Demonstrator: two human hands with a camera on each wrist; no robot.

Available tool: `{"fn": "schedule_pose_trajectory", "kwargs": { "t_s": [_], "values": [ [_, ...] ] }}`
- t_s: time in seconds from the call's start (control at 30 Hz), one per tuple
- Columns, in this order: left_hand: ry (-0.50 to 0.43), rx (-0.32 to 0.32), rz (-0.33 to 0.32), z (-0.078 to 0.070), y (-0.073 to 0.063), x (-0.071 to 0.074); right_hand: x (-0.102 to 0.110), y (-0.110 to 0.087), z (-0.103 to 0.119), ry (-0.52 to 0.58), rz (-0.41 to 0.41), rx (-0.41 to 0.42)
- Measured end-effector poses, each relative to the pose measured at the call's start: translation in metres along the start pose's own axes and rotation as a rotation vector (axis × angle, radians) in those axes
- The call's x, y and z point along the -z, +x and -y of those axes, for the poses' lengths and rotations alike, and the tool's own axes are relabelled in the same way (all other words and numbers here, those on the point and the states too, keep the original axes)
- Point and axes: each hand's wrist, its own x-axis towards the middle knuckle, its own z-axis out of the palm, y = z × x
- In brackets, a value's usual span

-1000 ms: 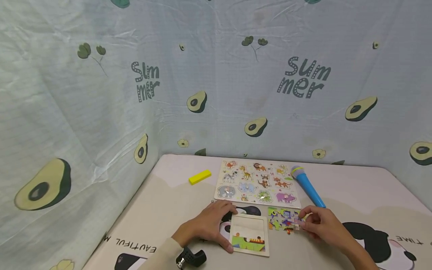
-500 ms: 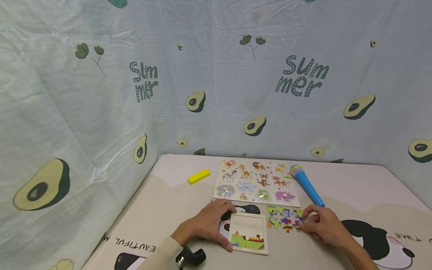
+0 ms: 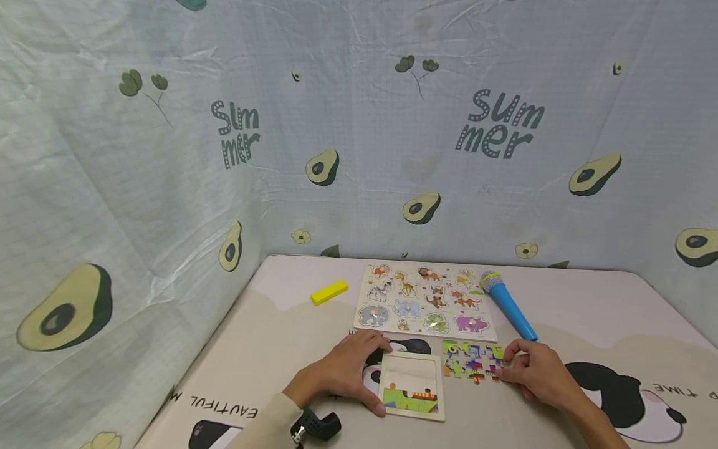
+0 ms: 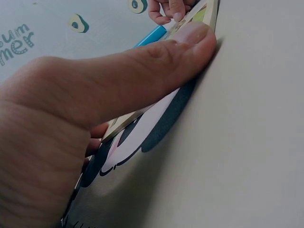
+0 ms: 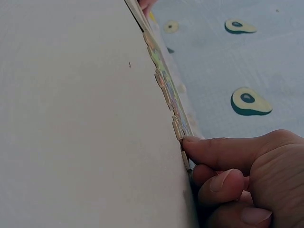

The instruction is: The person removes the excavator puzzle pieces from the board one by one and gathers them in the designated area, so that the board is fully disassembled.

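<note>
In the head view my left hand (image 3: 349, 369) holds the left side of a square wooden puzzle tray (image 3: 412, 374), fingers at its upper corner, thumb at the lower one. Green and yellow pieces fill the tray's lower part; its upper part shows bare wood. Right of the tray lie several colourful jigsaw pieces (image 3: 472, 360), close together on the table. At their right edge my right hand (image 3: 535, 374) pinches one jigsaw piece (image 5: 185, 159) between thumb and index finger, partly hidden by the fingers. The right wrist view shows the pieces edge-on, its other fingers curled.
Behind lies a board of animal puzzle pieces (image 3: 424, 302). A blue toy microphone (image 3: 512, 310) rests along its right side and a yellow block (image 3: 329, 292) at its left. A printed cloth (image 3: 359, 125) rises behind the table (image 3: 297, 349).
My right hand has lowered a piece at the right edge of the group, where it now lies flatter among the others. The left hand stays on the tray. The head view shifts slightly.
</note>
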Motion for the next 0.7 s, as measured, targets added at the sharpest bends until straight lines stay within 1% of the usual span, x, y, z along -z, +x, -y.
{"fn": "schedule_pose_trajectory", "kwargs": {
  "t_s": [0.13,0.37,0.6,0.7],
  "values": [
    [0.006,-0.005,0.000,0.000,-0.001,0.001,-0.001,0.000,0.000,0.007,0.000,0.002],
    [0.013,-0.010,-0.003,0.000,0.000,0.002,0.002,0.000,0.000,0.055,0.042,0.030],
    [0.006,-0.001,-0.002,0.000,0.000,0.002,0.002,-0.002,0.005,0.057,0.030,0.043],
    [0.000,-0.001,-0.001,0.000,0.000,0.000,0.000,-0.003,0.010,0.026,0.015,0.073]
  ]
}}
